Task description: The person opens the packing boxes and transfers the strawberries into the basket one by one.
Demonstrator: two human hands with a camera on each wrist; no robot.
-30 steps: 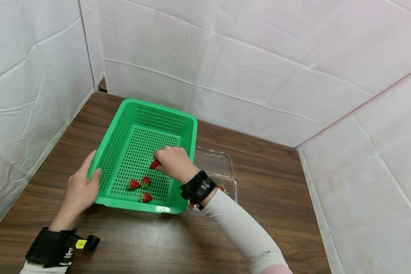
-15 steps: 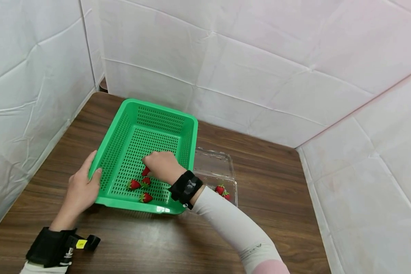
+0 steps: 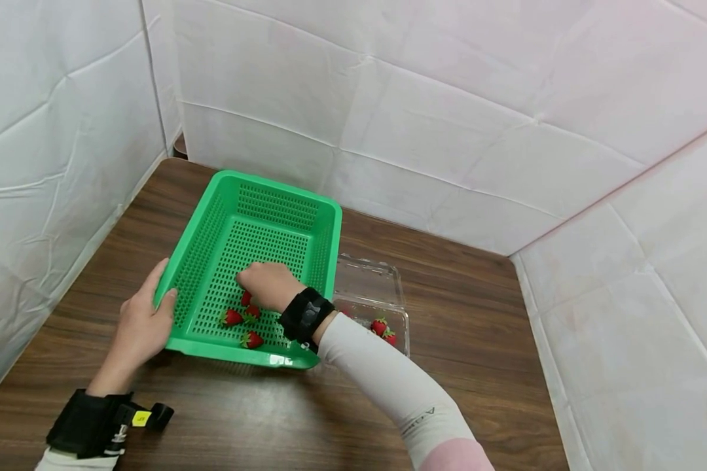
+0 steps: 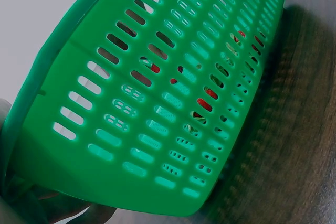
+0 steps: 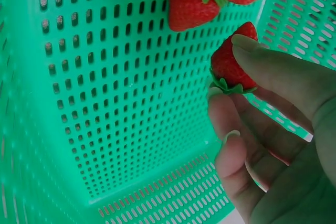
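Note:
A green slotted basket [image 3: 260, 207] stands on the brown table. My left hand [image 3: 160, 292] grips its near left wall, thumb over the rim. My right hand [image 3: 249, 290] reaches into the basket and pinches a red strawberry [image 3: 245, 299] just above the floor. In the right wrist view the strawberry [image 5: 231, 57] sits between thumb and fingertip of my right hand [image 5: 229, 70], close to two loose strawberries [image 5: 190, 4]. Three strawberries [image 3: 230, 318] lie near the basket's front wall. The left wrist view shows the basket's outer wall [image 4: 131, 129] with red showing through the slots.
An open clear plastic clamshell [image 3: 370, 282] sits right of the basket, holding two strawberries [image 3: 380, 326]. White padded walls [image 3: 448, 118] close in the table on the left, back and right. Bare wood [image 3: 259, 412] stretches in front of the basket.
My right hand has carried the strawberry left and down inside the basket, toward the three lying near the front wall. The left hand has stayed on the basket.

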